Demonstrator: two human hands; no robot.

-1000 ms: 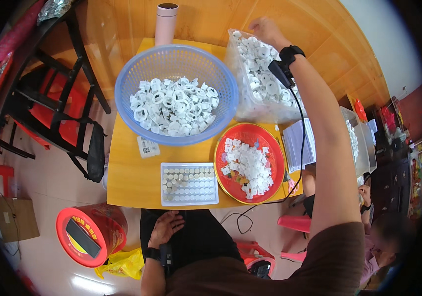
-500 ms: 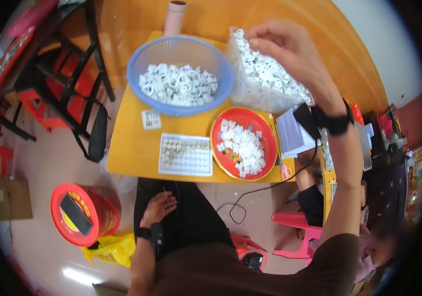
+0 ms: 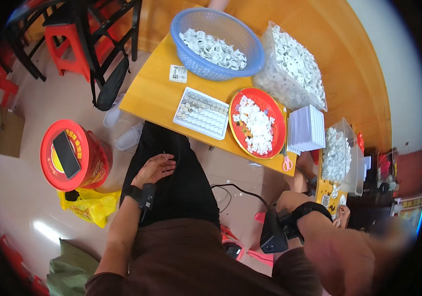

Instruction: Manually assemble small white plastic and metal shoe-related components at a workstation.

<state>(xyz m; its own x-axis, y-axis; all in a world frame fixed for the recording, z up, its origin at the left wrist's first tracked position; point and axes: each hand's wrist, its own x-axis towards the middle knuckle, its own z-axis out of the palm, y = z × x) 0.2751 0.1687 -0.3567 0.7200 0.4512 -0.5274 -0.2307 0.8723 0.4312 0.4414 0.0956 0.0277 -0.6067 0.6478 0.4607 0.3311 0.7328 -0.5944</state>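
Observation:
My left hand (image 3: 155, 169) rests palm-up on my dark trousers, its fingers loosely stretched; a thin pale sliver shows by the fingertips. At the lower right my right hand (image 3: 291, 200) is drawn back below the table, its fingers hidden behind the black wrist device (image 3: 273, 232). On the table, a white dimpled tray (image 3: 211, 124) holds round silvery discs in part of its hollows. Beside it a red round plate (image 3: 281, 129) carries small white plastic pieces (image 3: 256, 123). Farther back stand a blue basket (image 3: 216, 71) and a clear bin (image 3: 280, 91), both with white pieces.
A stack of white trays (image 3: 307, 129) and pink-handled scissors (image 3: 287, 163) lie at the table's right. Another person's hand (image 3: 342, 216) is at a second table with a clear box (image 3: 353, 167). A red bucket (image 3: 95, 163) with a phone (image 3: 66, 155) stands left.
My right hand has come from above the clear bin down to the lower right, below the table edge. The view has turned; my left hand stays on my lap.

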